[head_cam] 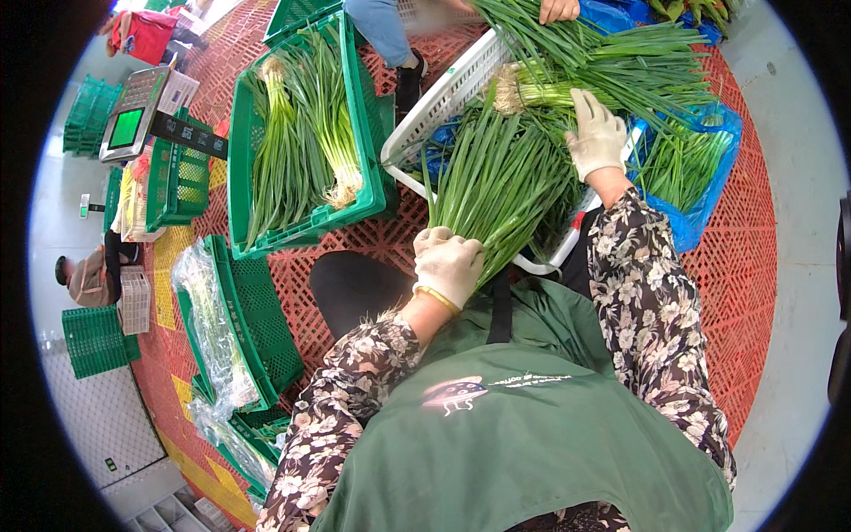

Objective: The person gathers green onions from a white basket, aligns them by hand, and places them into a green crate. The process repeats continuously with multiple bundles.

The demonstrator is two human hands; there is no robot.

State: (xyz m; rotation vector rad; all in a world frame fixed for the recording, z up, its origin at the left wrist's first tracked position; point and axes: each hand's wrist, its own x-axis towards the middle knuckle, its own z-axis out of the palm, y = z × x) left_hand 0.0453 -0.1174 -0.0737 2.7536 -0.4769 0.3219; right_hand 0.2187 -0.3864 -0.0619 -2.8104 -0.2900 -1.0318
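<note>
My left hand (449, 263), in a pale knit glove with a yellow bangle at the wrist, is closed around one end of a bundle of long green leaves (498, 176), likely green garlic. The bundle fans out over a white plastic basket (444, 86). My right hand (596, 136), gloved too, has its fingers apart by the basket's right side, over the greens. Just beyond it lies another bunch with pale stems and a root tuft (508, 90). Whether my right fingertips touch those stems is unclear.
A green crate (375, 166) at left holds rooted bunches. Another person's hand (558, 10) is at the far greens. A blue bag (728, 143) of greens lies right. Plastic-wrapped bunches (216, 332) top green crates at lower left. A scale display (126, 128) stands farther left.
</note>
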